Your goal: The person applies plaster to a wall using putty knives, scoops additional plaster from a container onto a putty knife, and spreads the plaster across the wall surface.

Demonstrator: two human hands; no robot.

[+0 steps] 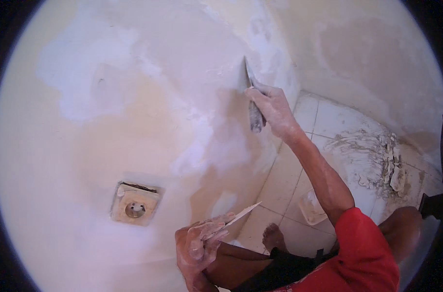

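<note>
Room of a home under renovation, patchy white filler on the cream wall (85,121), wall socket (135,203) hanging loose, tiled floor (338,121) smeared with dried plaster (387,160).

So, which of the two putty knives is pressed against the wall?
The putty knife in the right hand, the darker one, lies with its blade on the wall. The pale knife in the left hand points away, touching nothing.
</note>
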